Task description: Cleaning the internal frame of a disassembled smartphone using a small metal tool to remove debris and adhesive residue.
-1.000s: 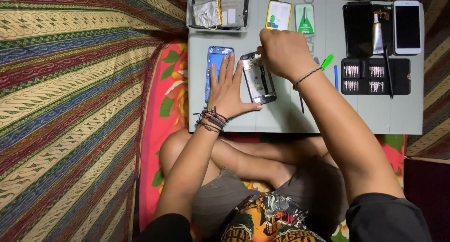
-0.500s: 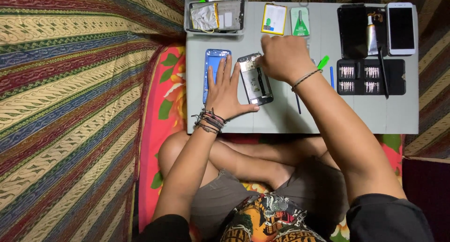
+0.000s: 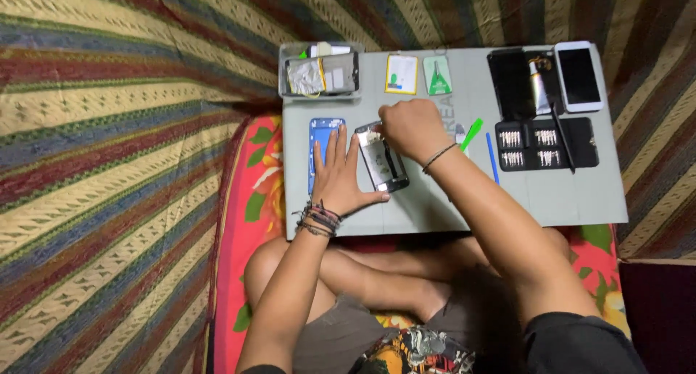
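An opened phone body (image 3: 382, 160) with a silver frame lies tilted on a grey work board (image 3: 573, 193). My left hand (image 3: 339, 175) rests flat beside it, fingers spread, thumb pressing the phone's lower edge. My right hand (image 3: 413, 127) is closed over the phone's upper end; whatever it grips is hidden by the fingers. A blue phone frame (image 3: 324, 138) lies partly under my left fingers.
A clear tray (image 3: 319, 73) with phone parts sits at the board's far left. Two small cards (image 3: 401, 74) lie beside it. A green pry tool (image 3: 471, 133), a blue stick (image 3: 491, 156), a black bit case (image 3: 545, 146), a dark phone (image 3: 511, 82) and a white phone (image 3: 578, 75) lie to the right.
My right hand has shifted slightly toward the phone's upper end. The left hand stays flat beside the phone.
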